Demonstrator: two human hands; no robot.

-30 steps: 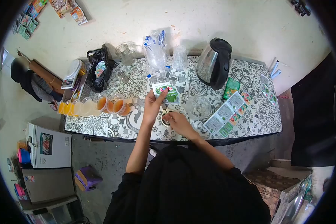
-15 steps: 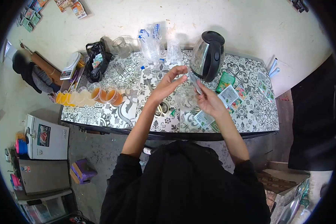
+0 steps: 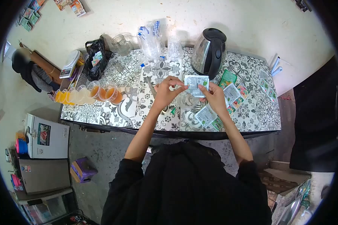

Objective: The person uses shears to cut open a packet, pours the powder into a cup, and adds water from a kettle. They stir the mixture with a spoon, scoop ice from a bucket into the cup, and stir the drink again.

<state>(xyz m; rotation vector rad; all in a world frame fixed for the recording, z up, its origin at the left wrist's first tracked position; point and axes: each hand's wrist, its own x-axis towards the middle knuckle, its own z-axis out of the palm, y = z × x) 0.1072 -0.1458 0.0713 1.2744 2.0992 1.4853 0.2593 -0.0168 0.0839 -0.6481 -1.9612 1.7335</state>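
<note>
A white printed sachet (image 3: 196, 83) is held up over the table between my hands. My right hand (image 3: 216, 99) grips its right side, thumb on the front. At its lower left edge, my left hand (image 3: 168, 93) pinches with thumb and index finger. Just below the sachet stands a clear cup (image 3: 187, 100), partly covered by the hands. A small green scrap (image 3: 173, 111) lies by my left wrist. More sachets (image 3: 205, 115) and a green packet (image 3: 228, 79) lie to the right of my right hand.
A kettle (image 3: 210, 52) stands at the back, beside clear cups (image 3: 174, 48) and a plastic bag of cups (image 3: 150, 41). Filled cups (image 3: 113, 95) line the left, near a black bag (image 3: 96, 60), a glass jug (image 3: 121, 45) and a scale (image 3: 70, 65). Another person (image 3: 32, 71) is far left.
The sachet has turned from edge-on to face-on. My left hand has come down from its upper end to its lower left edge.
</note>
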